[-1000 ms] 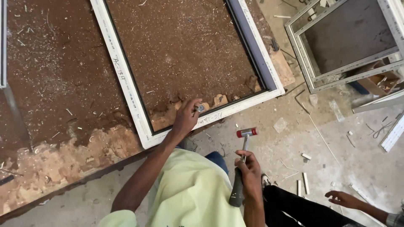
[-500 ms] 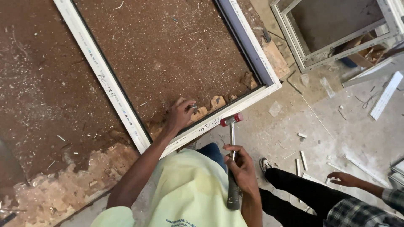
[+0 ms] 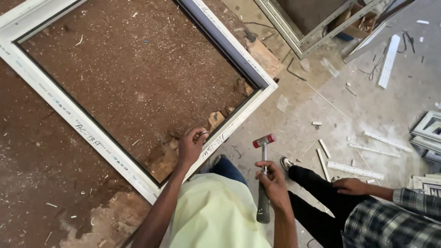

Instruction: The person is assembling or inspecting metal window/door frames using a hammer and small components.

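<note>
I had my left hand (image 3: 190, 148) pressed flat, fingers loose, on the white window frame (image 3: 216, 143) near its lower-right corner on the floor, w/ right hand (image 3: 272, 181) fisted round the mallet (image 3: 263, 177) just beside it, so a stray swing could've clipped those fingers.

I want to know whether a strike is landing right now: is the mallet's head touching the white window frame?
No: the mallet, gripped in the right hand, has its head raised over the bare floor, apart from the white window frame where the left hand rests.
</note>
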